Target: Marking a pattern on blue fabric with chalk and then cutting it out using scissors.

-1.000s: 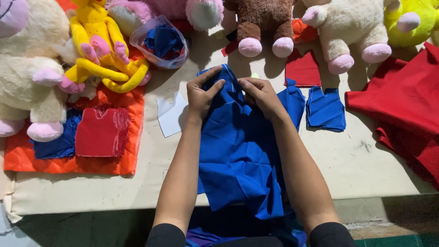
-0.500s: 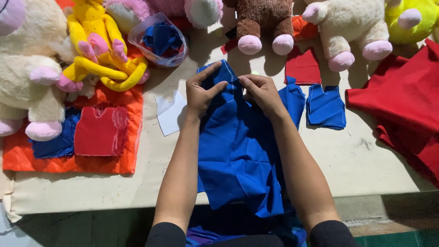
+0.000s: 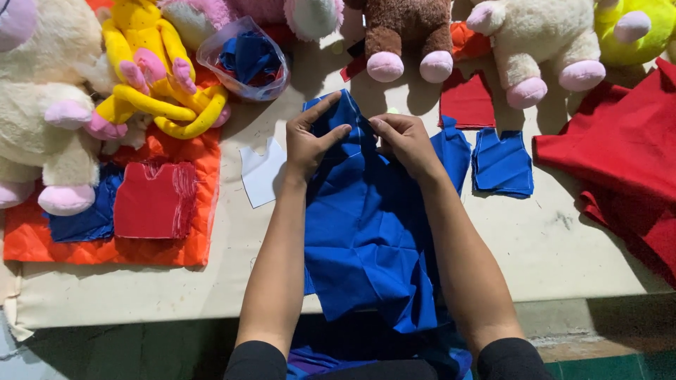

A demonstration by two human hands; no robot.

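We see the blue cloth point(image 3: 366, 239) spread on the table point(image 3: 563, 246), hanging over its near edge. The left hand point(image 3: 310, 141) and right hand point(image 3: 401, 141) pinch its far end. Beyond, a clear bag point(image 3: 243, 60) holds blue and red scraps.

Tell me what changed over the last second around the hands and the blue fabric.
Little changed. The left hand and right hand kept their pinch on the far edge of the blue fabric; the left forefinger stretched out along that edge and the edge shifted slightly. The white paper pattern, red vest pieces and plush toys stayed put.
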